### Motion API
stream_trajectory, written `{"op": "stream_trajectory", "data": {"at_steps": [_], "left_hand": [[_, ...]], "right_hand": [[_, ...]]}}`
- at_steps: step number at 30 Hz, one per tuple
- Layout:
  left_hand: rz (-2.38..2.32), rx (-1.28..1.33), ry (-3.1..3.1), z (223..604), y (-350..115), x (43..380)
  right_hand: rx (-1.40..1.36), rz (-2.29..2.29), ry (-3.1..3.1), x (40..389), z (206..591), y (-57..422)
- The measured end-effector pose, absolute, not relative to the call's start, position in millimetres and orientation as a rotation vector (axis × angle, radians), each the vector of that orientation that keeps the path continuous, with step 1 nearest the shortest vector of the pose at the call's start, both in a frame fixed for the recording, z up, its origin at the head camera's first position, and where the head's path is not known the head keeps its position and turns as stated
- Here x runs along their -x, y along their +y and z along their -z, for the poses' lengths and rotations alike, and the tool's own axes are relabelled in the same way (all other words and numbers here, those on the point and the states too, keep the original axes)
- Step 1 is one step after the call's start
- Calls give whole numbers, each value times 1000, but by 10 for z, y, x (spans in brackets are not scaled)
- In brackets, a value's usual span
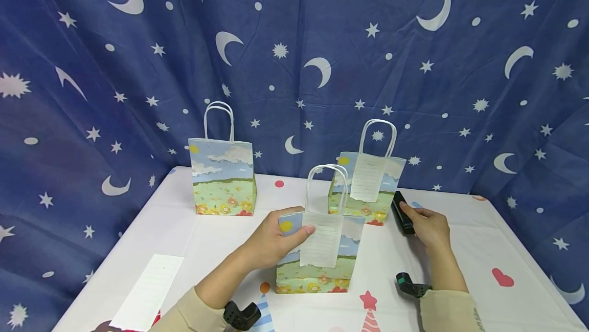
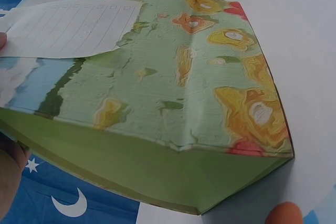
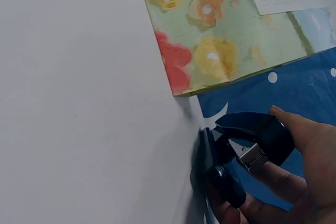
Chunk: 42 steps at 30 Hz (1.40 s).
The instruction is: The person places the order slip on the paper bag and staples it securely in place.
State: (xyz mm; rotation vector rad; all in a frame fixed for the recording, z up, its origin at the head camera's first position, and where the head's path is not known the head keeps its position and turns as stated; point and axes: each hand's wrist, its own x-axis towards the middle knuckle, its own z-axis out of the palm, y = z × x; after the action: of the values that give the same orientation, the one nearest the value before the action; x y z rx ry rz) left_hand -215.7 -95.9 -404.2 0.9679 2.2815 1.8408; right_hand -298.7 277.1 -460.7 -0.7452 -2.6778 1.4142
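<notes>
My left hand (image 1: 271,242) grips the top left side of a small paper gift bag (image 1: 315,277) with white twisted handles. Its thumb lies over a lined paper slip (image 1: 321,245) on the bag's front. In the left wrist view, the bag's flowered front (image 2: 142,77) and plain green side fill most of the picture. To the right, my right hand (image 1: 432,227) holds a black stapler (image 1: 402,213) close above the table. From the right wrist, the stapler (image 3: 278,140) shows with fingers wrapped around it, beside the bottom corner of the rear right bag.
Behind the held bag stands a matching gift bag (image 1: 388,183) with a slip (image 1: 368,178) on its front. Another bag (image 1: 223,178), without a slip on its visible front, stands at the back left. A loose lined slip (image 1: 148,288) lies at the front left. A starry blue curtain (image 1: 276,91) hangs behind.
</notes>
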Motion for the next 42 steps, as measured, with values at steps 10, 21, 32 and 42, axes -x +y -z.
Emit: {"op": "stream_trajectory", "data": {"at_steps": [10, 21, 32, 42], "left_hand": [[-1811, -904, 2289, 4039, -953, 2158], [-1821, -920, 2287, 4034, -957, 2158], [-1821, -899, 2277, 4048, -950, 2167], [-1819, -926, 2273, 4027, -957, 2156]], "right_hand": [[729, -1307, -2699, 2971, 4642, 2770], [739, -1298, -2712, 2948, 4619, 2803], [737, -1339, -2701, 2962, 4632, 2843], [711, -1392, -2716, 2965, 4647, 2871]]}}
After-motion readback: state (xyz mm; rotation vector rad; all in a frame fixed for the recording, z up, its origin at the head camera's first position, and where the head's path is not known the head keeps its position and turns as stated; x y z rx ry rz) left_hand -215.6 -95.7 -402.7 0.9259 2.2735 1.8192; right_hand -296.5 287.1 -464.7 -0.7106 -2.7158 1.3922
